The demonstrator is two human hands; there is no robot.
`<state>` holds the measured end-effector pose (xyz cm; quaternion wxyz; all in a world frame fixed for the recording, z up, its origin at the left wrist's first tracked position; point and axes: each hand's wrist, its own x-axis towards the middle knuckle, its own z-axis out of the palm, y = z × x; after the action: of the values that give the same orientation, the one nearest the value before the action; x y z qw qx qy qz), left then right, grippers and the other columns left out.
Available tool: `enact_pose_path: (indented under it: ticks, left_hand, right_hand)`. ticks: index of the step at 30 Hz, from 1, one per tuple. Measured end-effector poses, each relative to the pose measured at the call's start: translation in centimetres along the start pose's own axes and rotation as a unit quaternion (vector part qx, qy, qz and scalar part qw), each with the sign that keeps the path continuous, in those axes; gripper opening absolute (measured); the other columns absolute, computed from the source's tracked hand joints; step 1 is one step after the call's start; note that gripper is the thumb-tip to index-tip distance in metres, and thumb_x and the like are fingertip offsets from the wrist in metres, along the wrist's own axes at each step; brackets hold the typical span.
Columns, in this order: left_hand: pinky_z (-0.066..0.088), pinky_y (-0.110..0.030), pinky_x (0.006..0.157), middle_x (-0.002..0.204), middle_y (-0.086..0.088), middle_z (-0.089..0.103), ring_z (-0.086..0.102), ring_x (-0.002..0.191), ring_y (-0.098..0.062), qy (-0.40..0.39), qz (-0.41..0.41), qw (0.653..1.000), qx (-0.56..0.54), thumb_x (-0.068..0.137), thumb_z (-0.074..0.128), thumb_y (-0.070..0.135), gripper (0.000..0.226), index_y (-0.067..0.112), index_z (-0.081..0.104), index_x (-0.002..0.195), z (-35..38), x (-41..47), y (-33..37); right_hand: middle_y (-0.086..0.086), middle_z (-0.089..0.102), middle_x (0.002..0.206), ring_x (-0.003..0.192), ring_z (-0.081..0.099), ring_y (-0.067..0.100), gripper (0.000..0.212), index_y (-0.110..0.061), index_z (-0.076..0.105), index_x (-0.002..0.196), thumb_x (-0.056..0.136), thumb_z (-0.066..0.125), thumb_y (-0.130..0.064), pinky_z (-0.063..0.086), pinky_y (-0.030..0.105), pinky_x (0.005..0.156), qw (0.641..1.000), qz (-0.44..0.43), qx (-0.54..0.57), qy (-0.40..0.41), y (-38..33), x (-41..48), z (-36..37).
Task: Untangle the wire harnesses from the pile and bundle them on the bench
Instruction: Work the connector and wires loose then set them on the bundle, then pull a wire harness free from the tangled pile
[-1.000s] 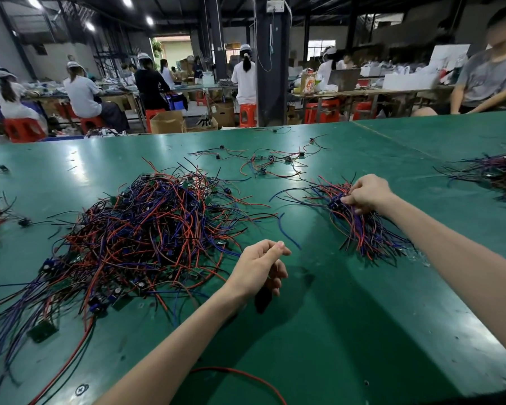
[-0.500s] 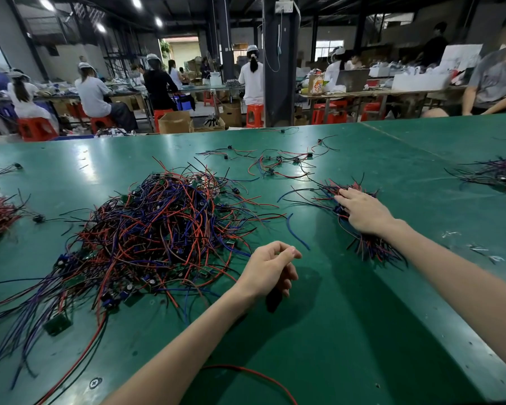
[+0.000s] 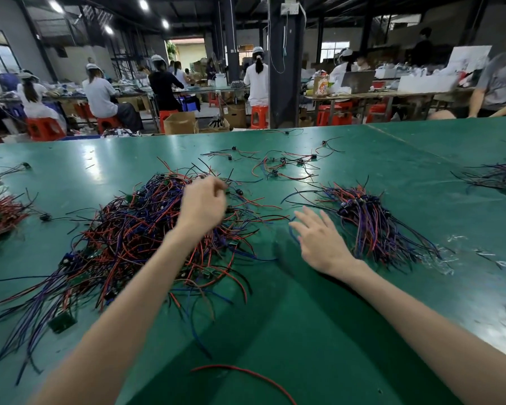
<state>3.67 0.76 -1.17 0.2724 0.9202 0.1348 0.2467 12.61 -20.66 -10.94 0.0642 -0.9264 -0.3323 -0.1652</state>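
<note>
A: Where does the main heap sit?

B: The tangled pile of thin red, blue and black insulated wires (image 3: 123,238) sprawls left of centre on the glossy green surface (image 3: 319,331). It has no single direction in the middle. Long strands trail from it toward the near left, and a small green circuit board (image 3: 62,321) lies at that near edge.

A: And the sorted ones?

B: The combed bundle of mostly blue and purple wires (image 3: 371,226) lies to the right, apart from the pile. Its long axis runs from far-left to near-right. The dark plastic connectors cluster at the far end, and the free wire ends fan toward the near right.

A: The hands?

B: The left hand (image 3: 202,209) is over the far part of the pile, its fingers curled in toward the thumb. It is blurred, so I cannot tell whether a wire is pinched there. The right hand (image 3: 319,244) is between pile and bundle, low over the surface, palm down, fingers (image 3: 313,226) straight and spread wide, holding nothing.

A: Anything else?

B: A loose scatter of red and black leads with small black plugs (image 3: 281,165) lies farther back. A single curved red wire (image 3: 240,372) lies near the front edge. A clump of red wires (image 3: 0,214) lies at the far left.
</note>
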Motion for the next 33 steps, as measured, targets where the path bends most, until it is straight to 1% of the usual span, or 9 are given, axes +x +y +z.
enact_pose_path:
  ticks: [3,8,10,15,17,21,27,30,33]
  left_hand:
    - [0.035,-0.046,0.103,0.129,-0.022,0.05,0.042,0.122,-0.035,0.039,-0.09,0.97,0.222,0.096,0.044,0.015,0.036,0.005,0.049,0.13,-1.2,2.5,-4.9]
    - [0.039,-0.042,0.097,0.11,-0.019,0.064,0.059,0.104,-0.036,-0.011,-0.131,0.942,0.308,0.093,0.053,0.02,0.016,0.005,0.057,0.097,-1.9,3.7,-7.2]
    - [0.043,-0.042,0.095,0.105,-0.018,0.064,0.061,0.098,-0.036,-0.004,-0.141,0.946,0.292,0.09,0.057,0.014,0.008,0.007,0.054,0.087,-2.0,3.9,-6.9]
    - [0.044,-0.045,0.094,0.112,-0.021,0.061,0.057,0.106,-0.039,-0.018,-0.195,0.957,0.215,0.087,0.06,0.014,0.015,0.002,0.056,0.095,-3.0,4.8,-6.9]
    - [0.047,-0.045,0.091,0.109,-0.023,0.061,0.058,0.102,-0.039,-0.014,-0.192,0.961,0.199,0.084,0.057,0.007,0.007,0.001,0.052,0.082,-3.4,4.7,-6.7]
    - [0.05,-0.044,0.083,0.099,-0.027,0.062,0.06,0.097,-0.04,0.007,-0.185,0.972,0.147,0.081,0.053,0.007,0.022,0.005,0.042,0.062,-4.1,4.8,-6.1]
    - [0.034,-0.027,0.054,0.059,-0.007,0.043,0.037,0.056,-0.02,0.118,-0.16,0.979,-0.032,0.08,0.051,0.003,0.025,0.006,0.043,0.056,-7.0,6.1,-4.2]
    - [0.041,-0.03,0.065,0.072,-0.008,0.052,0.045,0.068,-0.018,0.086,-0.131,0.985,-0.073,0.079,0.057,0.002,0.011,0.007,0.057,0.069,-7.1,4.8,-3.3]
    - [0.044,-0.027,0.066,0.079,-0.014,0.059,0.048,0.069,-0.019,-0.045,-0.114,0.989,-0.081,0.084,0.064,0.006,0.008,0.003,0.065,0.076,-6.2,2.1,-2.8]
  right_hand:
    - [0.001,0.031,0.153,0.145,0.013,0.014,0.044,-0.017,0.047,0.136,0.093,0.039,-0.011,-0.003,0.036,0.117,0.999,-0.011,0.03,0.026,-0.9,-0.2,0.2]
    - [0.0,0.042,0.146,0.143,0.021,0.014,0.037,-0.016,0.054,0.13,0.097,0.038,-0.015,0.001,0.035,0.117,0.998,-0.005,0.047,0.043,-1.0,-0.6,0.4]
    - [-0.001,0.045,0.144,0.142,0.023,0.014,0.035,-0.016,0.055,0.128,0.098,0.038,-0.016,0.002,0.035,0.117,0.998,-0.005,0.051,0.045,-1.0,-0.6,0.5]
    - [-0.003,0.049,0.14,0.14,0.026,0.013,0.034,-0.016,0.058,0.126,0.098,0.038,-0.018,0.004,0.035,0.117,0.997,-0.001,0.061,0.042,-1.0,-0.7,0.5]
    - [-0.004,0.05,0.139,0.14,0.027,0.012,0.033,-0.016,0.059,0.124,0.099,0.038,-0.02,0.004,0.034,0.116,0.997,0.001,0.066,0.039,-1.0,-0.7,0.5]
    - [-0.005,0.051,0.137,0.139,0.028,0.011,0.032,-0.017,0.06,0.122,0.099,0.039,-0.023,0.005,0.034,0.116,0.996,0.006,0.075,0.041,-1.0,-0.7,0.5]
    - [-0.005,0.055,0.132,0.137,0.032,0.011,0.028,-0.018,0.061,0.119,0.097,0.044,-0.021,0.007,0.034,0.115,0.995,0.013,0.087,0.046,-0.9,-0.6,0.5]
    - [-0.005,0.056,0.13,0.136,0.033,0.012,0.028,-0.018,0.061,0.118,0.095,0.046,-0.02,0.009,0.034,0.115,0.995,0.015,0.088,0.047,-0.9,-0.7,0.5]
    - [-0.005,0.057,0.129,0.135,0.033,0.012,0.028,-0.018,0.061,0.118,0.095,0.046,-0.019,0.009,0.034,0.115,0.994,0.015,0.092,0.049,-1.0,-0.7,0.4]
